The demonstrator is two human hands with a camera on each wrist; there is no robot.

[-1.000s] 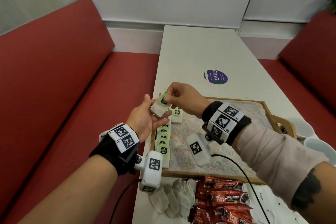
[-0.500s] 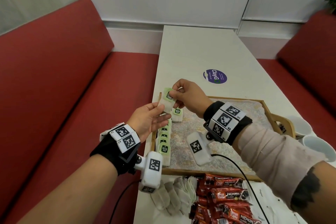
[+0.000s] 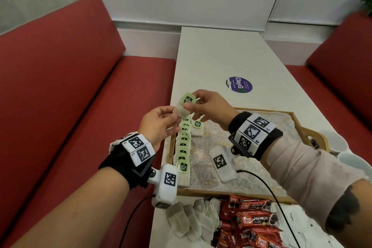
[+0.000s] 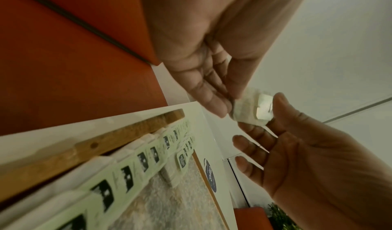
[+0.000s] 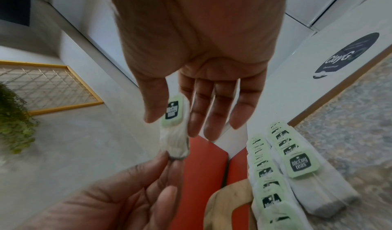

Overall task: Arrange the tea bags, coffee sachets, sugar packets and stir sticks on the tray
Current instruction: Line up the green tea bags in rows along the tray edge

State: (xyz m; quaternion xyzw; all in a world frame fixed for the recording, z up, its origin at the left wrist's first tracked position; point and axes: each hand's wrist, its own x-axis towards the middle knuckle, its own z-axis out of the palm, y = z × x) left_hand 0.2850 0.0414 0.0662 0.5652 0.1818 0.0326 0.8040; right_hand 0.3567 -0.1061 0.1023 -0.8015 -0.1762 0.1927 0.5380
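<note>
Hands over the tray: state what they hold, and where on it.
One white tea bag with a green tag: right hand pinches its tag end, left hand its lower end.

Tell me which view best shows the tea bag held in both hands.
Right wrist: the white paper tea bag with green tag faces it, label readable. Head view shows it smaller, between left hand and right hand. Left wrist shows only its blurred back.

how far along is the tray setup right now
Done: a row of tea bags lines the tray's left edge, with one beside it. In hand: both the right hand and left hand hold another tea bag. Left: loose tea bags and red sachets off-tray.
</note>
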